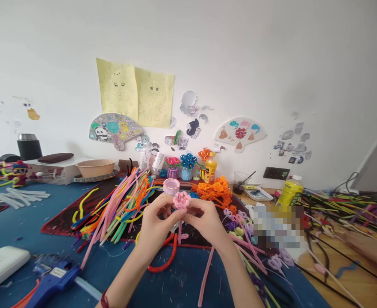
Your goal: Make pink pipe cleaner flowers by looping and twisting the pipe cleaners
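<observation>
1. Head: the cup (pixel 239 176) holds dark liquid (pixel 238 189); the blue pot (pixel 187 174), blue flowers (pixel 188 161).
2. Left hand (pixel 158 217) and right hand (pixel 204 216) pinch a fuzzy pink flower (pixel 181 199), its petals looped, in front of the pink pot (pixel 171 187).

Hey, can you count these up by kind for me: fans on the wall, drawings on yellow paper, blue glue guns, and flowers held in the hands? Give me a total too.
Wall fans: 2
Yellow-paper drawings: 2
Blue glue gun: 1
Pink flower held by left hand and right hand: 1
Total: 6
</observation>
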A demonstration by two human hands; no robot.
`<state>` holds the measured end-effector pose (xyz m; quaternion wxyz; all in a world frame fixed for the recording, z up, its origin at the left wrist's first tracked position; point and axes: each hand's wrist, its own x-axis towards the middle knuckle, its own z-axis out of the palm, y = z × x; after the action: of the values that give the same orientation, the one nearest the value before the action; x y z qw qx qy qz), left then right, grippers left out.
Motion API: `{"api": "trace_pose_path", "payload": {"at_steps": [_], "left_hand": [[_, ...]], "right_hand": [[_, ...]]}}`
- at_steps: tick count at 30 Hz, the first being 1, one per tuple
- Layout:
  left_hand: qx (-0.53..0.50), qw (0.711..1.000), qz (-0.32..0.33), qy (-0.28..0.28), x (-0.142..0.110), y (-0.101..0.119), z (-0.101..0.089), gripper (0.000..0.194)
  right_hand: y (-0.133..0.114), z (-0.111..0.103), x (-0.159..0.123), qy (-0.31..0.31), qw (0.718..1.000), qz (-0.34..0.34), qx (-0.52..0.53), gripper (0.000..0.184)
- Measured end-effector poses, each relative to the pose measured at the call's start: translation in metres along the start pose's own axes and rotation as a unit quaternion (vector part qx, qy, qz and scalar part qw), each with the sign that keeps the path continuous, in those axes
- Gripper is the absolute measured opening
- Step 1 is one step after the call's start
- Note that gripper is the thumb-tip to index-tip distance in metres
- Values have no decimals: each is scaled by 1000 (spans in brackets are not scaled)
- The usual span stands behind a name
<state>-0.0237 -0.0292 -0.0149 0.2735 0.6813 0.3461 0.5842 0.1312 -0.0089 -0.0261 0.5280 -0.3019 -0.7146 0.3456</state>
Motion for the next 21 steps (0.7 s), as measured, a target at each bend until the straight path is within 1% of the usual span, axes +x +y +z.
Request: {"api": "trace_pose_path", "payload": {"at_steps": [3, 6, 9, 12, 15, 18, 21], "left_hand": [[14, 999, 30, 6, 0, 1, -2, 19], [16, 999, 48, -16, 0, 4, -4, 14], [-3, 999, 33, -23, 0, 7, -2, 14], [-35, 999, 13, 7, -2, 8, 1, 15], [-90, 996, -5, 25, -4, 8, 5, 13], [-156, 987, -33, 17, -6, 7, 7, 13], [-183, 981, -57, 14, -7, 7, 7, 13]], "right_hand": [[-1, 1, -1, -20, 999, 12, 28, 18], [-3, 2, -1, -24, 999, 18, 44, 20], [-5, 2, -2, -33, 998, 15, 50, 19], [-6, 3, -3, -35, 998, 12, 60, 19], [-8, 3, -2, -11, 999, -9, 28, 18], [-9, 4, -1, 26, 998, -48, -23, 18], [-10, 4, -2, 57, 994, -75, -58, 19]]}}
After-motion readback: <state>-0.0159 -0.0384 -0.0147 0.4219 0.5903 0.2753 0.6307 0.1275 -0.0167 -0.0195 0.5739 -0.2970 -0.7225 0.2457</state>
